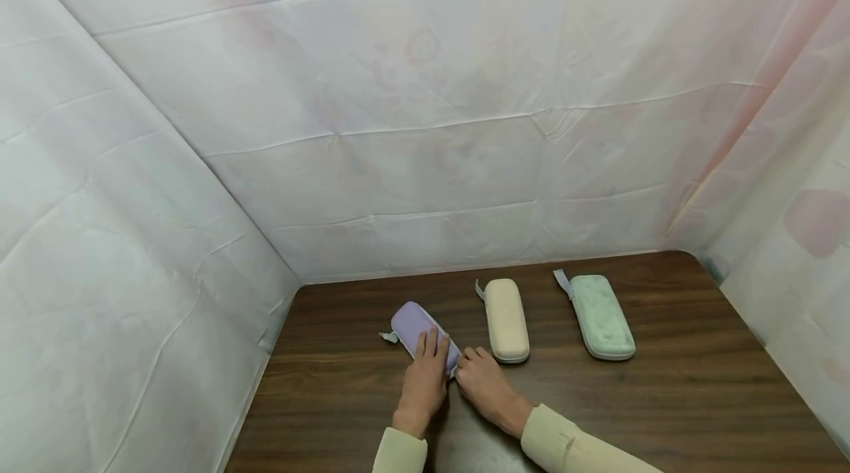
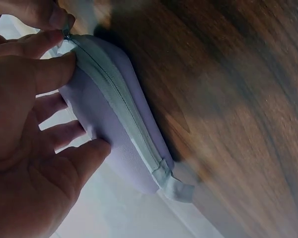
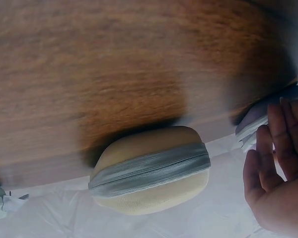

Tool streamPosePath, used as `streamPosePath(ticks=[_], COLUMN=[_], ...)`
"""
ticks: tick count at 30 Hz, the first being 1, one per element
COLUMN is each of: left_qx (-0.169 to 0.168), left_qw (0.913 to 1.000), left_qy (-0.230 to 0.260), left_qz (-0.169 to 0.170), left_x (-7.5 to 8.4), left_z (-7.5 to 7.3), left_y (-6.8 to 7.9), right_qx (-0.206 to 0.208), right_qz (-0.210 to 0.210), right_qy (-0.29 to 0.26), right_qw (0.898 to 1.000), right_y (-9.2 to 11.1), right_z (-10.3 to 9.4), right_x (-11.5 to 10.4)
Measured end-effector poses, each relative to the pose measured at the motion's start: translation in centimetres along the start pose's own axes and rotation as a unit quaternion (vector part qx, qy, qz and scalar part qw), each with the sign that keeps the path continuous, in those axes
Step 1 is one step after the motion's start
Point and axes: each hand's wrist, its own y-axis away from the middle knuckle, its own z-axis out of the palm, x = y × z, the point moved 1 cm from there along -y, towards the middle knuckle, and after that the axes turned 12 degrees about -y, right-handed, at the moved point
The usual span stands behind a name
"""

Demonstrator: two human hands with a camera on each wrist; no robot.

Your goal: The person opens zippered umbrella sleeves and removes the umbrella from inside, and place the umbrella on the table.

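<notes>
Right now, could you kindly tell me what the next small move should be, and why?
I would probably have the right hand draw the zipper pull gently along the zip seam toward the fabric tab. It appears to pinch the pull at the near end, the visible seam looks closed, and the left hand rests on the purple zip case, which should steady it.

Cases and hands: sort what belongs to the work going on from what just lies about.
In use:
purple case
its zipper
left hand, touching the case
right hand, pinching the zipper's end

Just lying about:
cream case, untouched
green case, untouched
</notes>
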Motion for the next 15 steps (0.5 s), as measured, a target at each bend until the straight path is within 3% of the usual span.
streamPosePath(ticks=[9,15], left_qx=[-0.044,-0.109], left_qw=[0.9973,0.9879], left_qy=[0.058,0.107], left_qz=[0.008,0.027], left_x=[-1.2,-2.4], left_z=[-0.3,-1.1], left_y=[-0.2,-0.7], right_qx=[0.005,-0.008], right_qz=[0.002,0.006], right_qy=[0.010,0.012], right_qw=[1.000,1.000], right_y=[0.2,0.2], right_z=[0.1,-0.2], right_x=[0.2,0.3])
